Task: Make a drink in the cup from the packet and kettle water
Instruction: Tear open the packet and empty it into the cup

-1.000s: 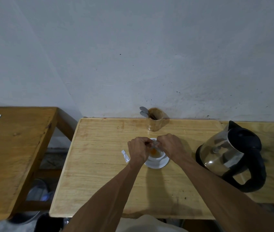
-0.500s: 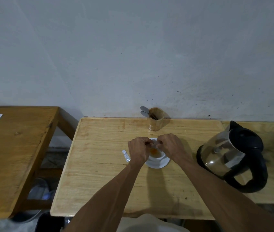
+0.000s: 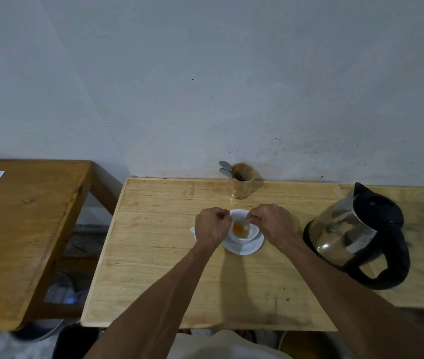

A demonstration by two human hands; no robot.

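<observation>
A white cup stands on a white saucer in the middle of the pale wooden table. Orange powder lies in the bottom of the cup. My right hand hovers at the cup's right rim, pinching a thin pale packet over it. At the cup's left side my left hand is curled into a fist, and nothing shows between its fingers. A glass kettle with a black lid and handle sits to the right.
A wooden holder with spoons stands at the back by the wall. A small clear scrap lies on the table behind my left hand. A darker wooden table with white paper stands on the left, with a gap between the tables.
My two hands, which were pinched close together over the cup, have drawn slightly apart, so more of the cup's rim and the orange powder shows.
</observation>
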